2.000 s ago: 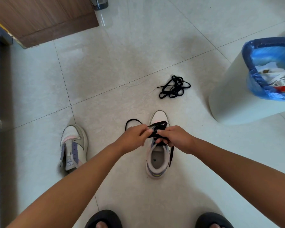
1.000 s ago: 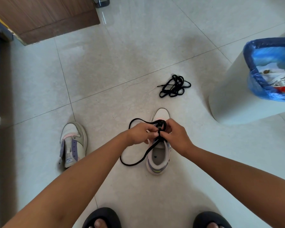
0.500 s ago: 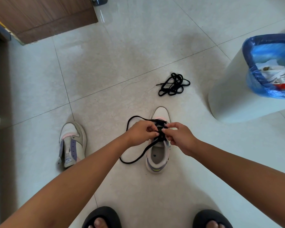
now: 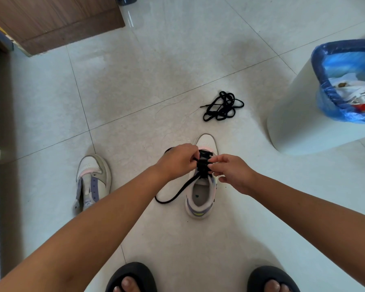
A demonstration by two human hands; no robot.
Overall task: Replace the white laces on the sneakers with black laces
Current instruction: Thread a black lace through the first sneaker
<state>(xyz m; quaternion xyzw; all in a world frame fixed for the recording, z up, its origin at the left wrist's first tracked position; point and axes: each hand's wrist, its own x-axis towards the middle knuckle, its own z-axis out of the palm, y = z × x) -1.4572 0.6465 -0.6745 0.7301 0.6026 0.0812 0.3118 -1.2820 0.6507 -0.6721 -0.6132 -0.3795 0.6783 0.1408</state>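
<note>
Black lace (image 4: 203, 165) is threaded across the upper eyelets of the sneaker (image 4: 200, 192), which lies on the floor with its toe pointing away from the person. The free tail runs down-left from the eyelets, on the left hand's side. The left hand (image 4: 177, 161) curls its fingers around the lace just left of the tongue; the right hand (image 4: 230, 171) pinches it at the right-hand eyelets. I judge the left hand nearer the tail for the next pull.

Glossy, smooth tile floor (image 4: 177, 60); wood-grain door (image 4: 51, 17) — matt. Crinkled shiny blue plastic liner (image 4: 329, 98) in a smooth white bin (image 4: 293, 123); flat woven black lace (image 4: 221, 107) — cloth.
</note>
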